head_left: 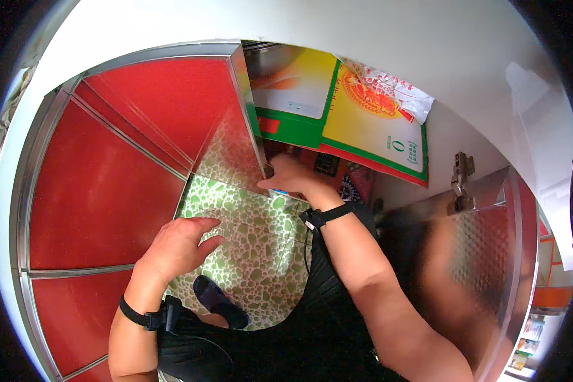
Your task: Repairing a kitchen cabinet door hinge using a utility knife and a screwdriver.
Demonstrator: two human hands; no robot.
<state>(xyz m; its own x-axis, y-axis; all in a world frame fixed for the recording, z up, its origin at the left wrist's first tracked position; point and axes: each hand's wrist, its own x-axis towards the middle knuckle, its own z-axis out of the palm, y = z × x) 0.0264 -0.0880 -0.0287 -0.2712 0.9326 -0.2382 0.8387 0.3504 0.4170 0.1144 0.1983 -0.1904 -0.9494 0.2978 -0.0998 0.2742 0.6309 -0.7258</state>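
My left hand (177,248) hangs over the green-patterned floor (248,254), with thumb and fingers apart and nothing in it. My right hand (291,175) reaches to the opening of a low cabinet. Its fingers are curled at the lower corner of a red cabinet door (165,102) with a metal frame; the fingertips are partly hidden. A small bit of blue shows just under this hand, too little to name. Behind it inside the cabinet stand a yellow, white and green carton (375,121) and a crumpled white and red plastic bag (404,92).
To the right, another door (477,254) with a shiny inner face stands open on a metal hinge (461,178). A white countertop edge (299,19) curves overhead. More red panels (89,191) line the left. My slippered foot (219,301) is on the floor.
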